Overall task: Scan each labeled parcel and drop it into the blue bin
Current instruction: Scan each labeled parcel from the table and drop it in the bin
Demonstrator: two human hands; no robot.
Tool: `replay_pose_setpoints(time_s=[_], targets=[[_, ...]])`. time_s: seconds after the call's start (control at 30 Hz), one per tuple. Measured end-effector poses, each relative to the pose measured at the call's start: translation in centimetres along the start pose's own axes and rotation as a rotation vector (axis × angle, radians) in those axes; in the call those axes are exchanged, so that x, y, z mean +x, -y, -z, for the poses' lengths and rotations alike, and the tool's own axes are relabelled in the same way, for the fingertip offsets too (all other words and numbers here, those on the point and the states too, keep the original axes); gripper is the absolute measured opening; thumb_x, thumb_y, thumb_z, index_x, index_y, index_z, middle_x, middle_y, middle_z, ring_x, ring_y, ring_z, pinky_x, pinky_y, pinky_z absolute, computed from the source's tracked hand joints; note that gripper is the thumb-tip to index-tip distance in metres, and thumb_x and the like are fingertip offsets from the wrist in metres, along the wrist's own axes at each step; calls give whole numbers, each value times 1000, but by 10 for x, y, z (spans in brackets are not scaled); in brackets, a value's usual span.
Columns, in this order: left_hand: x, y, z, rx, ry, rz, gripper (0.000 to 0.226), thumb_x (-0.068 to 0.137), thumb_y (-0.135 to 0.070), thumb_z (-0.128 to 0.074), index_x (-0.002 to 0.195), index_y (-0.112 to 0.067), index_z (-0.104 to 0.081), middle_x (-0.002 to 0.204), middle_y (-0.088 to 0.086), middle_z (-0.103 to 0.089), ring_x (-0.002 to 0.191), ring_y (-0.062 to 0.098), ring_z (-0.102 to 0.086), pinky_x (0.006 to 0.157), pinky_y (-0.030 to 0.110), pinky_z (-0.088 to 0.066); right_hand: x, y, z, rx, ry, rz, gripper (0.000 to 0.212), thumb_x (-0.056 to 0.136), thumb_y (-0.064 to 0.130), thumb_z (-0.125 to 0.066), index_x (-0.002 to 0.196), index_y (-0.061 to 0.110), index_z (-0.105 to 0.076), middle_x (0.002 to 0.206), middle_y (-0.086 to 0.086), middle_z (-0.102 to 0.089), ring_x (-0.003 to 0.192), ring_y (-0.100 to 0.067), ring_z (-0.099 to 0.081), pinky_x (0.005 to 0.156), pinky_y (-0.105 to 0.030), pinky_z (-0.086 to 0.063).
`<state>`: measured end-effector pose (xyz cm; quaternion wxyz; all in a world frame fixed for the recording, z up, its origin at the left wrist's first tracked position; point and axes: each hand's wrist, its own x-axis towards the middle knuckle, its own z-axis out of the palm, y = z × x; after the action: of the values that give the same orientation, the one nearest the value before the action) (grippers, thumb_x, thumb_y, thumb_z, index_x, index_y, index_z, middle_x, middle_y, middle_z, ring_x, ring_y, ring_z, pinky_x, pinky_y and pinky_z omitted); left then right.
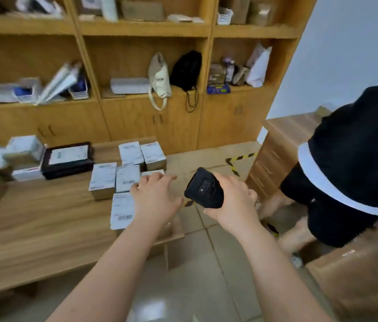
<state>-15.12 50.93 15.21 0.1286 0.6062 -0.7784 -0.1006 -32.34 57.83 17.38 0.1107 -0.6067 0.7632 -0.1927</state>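
Note:
Several small cardboard parcels with white labels (pixel 127 177) sit in a cluster near the right end of the wooden table (pixel 44 224). My left hand (pixel 155 196) hovers over that cluster with its fingers spread and holds nothing. It covers part of the nearest labeled parcel (pixel 121 210). To the right, over the floor, my right hand (pixel 232 198) grips a black handheld scanner (pixel 204 189) whose head points toward the parcels. No blue bin is in view.
More labeled parcels and a black box (pixel 67 159) lie at the table's left. Behind stands a wooden shelf unit (pixel 146 117) with bags. A person in black (pixel 350 163) bends over at the right, beside a low cabinet (pixel 283 145) and a brown carton (pixel 357 275).

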Motion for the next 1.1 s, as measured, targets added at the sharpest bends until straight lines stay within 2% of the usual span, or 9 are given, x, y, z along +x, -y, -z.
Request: replay_pose_setpoints(time_s=[0.23, 0.4, 0.53, 0.7, 0.87, 1.0, 1.1], targets=[[29, 96, 3, 27, -7, 352, 58, 88, -56, -58, 142, -41, -42, 144, -6, -46, 135, 25, -35, 110, 46, -25, 97, 64, -67, 75, 171, 200, 67, 69, 33, -74, 128, 44, -46, 117, 14, -53, 113, -18, -48, 85, -39, -26], [63, 148, 13, 42, -39, 573, 63, 85, -58, -61, 143, -39, -43, 143, -3, -48, 132, 27, -39, 106, 47, -30, 169, 97, -92, 81, 252, 296, 77, 69, 31, -77, 137, 40, -43, 123, 11, -52, 118, -21, -47, 97, -44, -33], [95, 185, 16, 78, -62, 708, 67, 84, -59, -62, 144, -35, -43, 142, 2, -49, 129, 29, -42, 105, 48, -32, 216, 128, -117, 84, 294, 368, 78, 68, 33, -79, 138, 39, -42, 122, 10, -52, 117, -21, -47, 96, -44, -34], [120, 212, -12, 16, 20, 896, 78, 82, -62, -60, 147, -29, -34, 139, 5, -48, 126, 31, -42, 101, 47, -33, 243, 150, -160, 70, 368, 394, 76, 72, 31, -75, 140, 36, -40, 124, 6, -52, 117, -24, -46, 98, -46, -32], [151, 249, -53, -6, 186, 855, 86, 82, -65, -60, 150, -26, -27, 143, 8, -43, 126, 32, -42, 97, 47, -35, 258, 165, -202, 39, 420, 292, 82, 74, 34, -75, 145, 36, -36, 132, 5, -49, 122, -23, -43, 102, -47, -27], [178, 272, -82, 25, 340, 608, 79, 91, -59, -52, 155, -43, -9, 161, 4, -19, 135, 36, -33, 107, 53, -32, 267, 175, -225, 11, 393, 166, 89, 73, 36, -79, 149, 35, -32, 137, 5, -47, 126, -22, -42, 102, -45, -28], [181, 294, -92, 53, 408, 469, 69, 94, -59, -46, 153, -48, -13, 166, -1, -5, 140, 38, -25, 111, 55, -28, 263, 182, -239, -9, 374, 78, 89, 74, 37, -80, 149, 35, -32, 140, 5, -46, 128, -23, -40, 103, -45, -28]])
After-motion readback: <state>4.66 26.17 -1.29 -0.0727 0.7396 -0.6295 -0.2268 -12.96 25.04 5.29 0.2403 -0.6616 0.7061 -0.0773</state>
